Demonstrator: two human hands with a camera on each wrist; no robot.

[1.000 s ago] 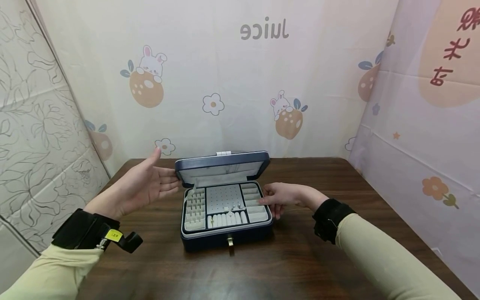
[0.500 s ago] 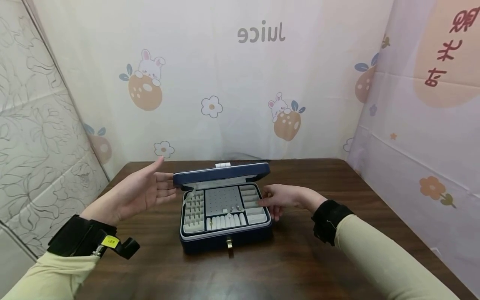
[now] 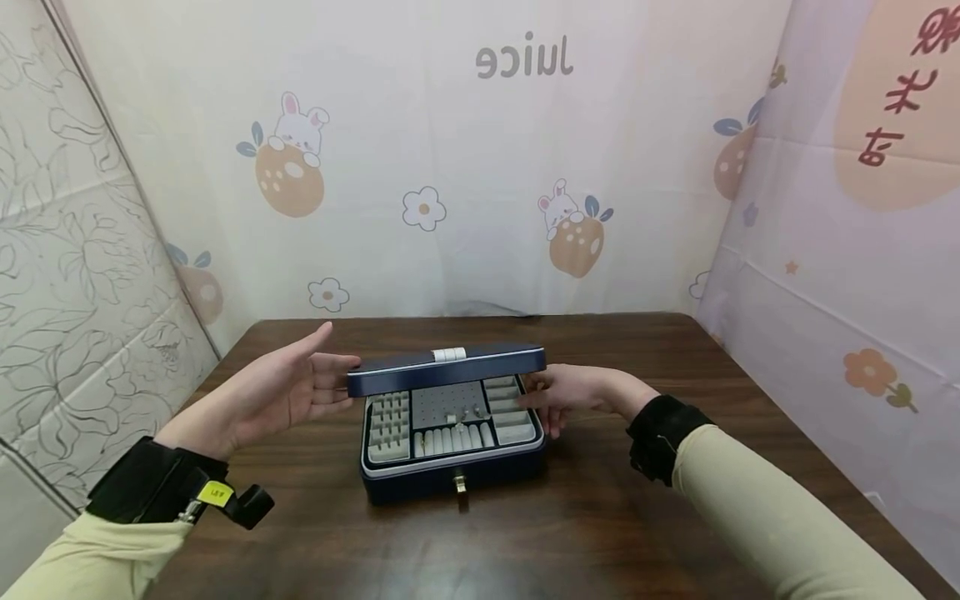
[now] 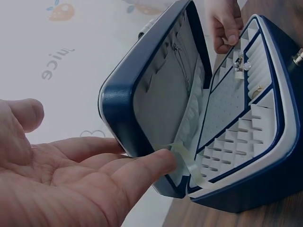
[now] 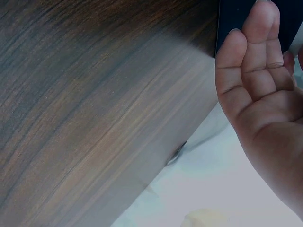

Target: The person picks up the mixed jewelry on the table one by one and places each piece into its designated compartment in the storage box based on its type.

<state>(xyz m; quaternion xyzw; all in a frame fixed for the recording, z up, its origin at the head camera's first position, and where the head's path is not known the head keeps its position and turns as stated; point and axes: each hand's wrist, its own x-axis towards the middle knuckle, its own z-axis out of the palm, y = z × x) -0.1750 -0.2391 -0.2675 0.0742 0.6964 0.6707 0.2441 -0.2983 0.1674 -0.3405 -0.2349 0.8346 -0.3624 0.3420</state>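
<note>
A navy jewelry box stands on the table, its lid tilted partway down over the tray. With fingers extended, my left hand touches the lid's left edge. At the opposite side, my right hand holds the box's right wall, thumb on the rim and fingers along the outside. Inside are white ring rolls, a dotted earring panel and small compartments. In the left wrist view, a thin necklace hangs inside the lid, and a pale ribbon joins lid and box.
The dark wooden table extends around the box. A printed cloth hangs behind the table's back edge, with more cloth at both sides. A gold clasp sits on the box's front.
The lid has swung downward and forward from a steeper angle, with my left hand following at its left edge. My right hand has stayed at the box's right side.
</note>
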